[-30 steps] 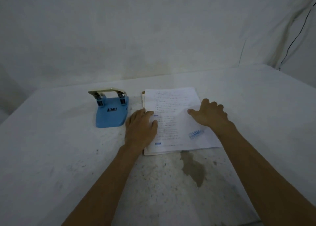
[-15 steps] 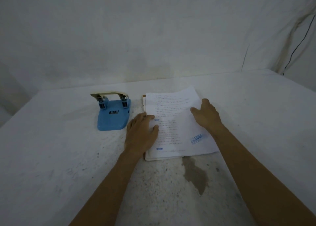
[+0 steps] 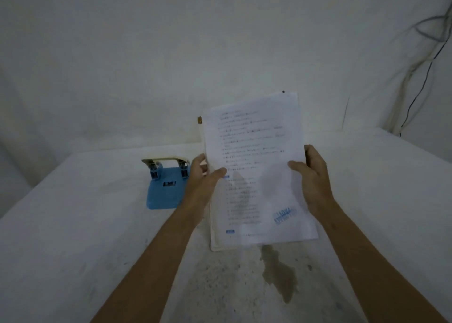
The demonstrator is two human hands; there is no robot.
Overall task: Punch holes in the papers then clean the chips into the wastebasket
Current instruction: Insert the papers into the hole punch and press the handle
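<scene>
A stack of printed white papers [image 3: 254, 151] with a blue stamp near its lower right is held up off the table, tilted toward me. My left hand [image 3: 203, 178] grips its left edge, thumb on the front. My right hand [image 3: 311, 178] grips the right edge the same way. A blue hole punch [image 3: 166, 190] with a cream lever stands on the table just left of my left hand, apart from the papers. No wastebasket is in view.
The white cloth-covered table [image 3: 73, 237] has a brownish stain [image 3: 278, 273] below the papers. A white draped wall rises behind. Cables [image 3: 415, 73] hang at the far right.
Both hands went from resting flat on the papers to gripping their side edges. The stack has been lifted off the table and tilted upright.
</scene>
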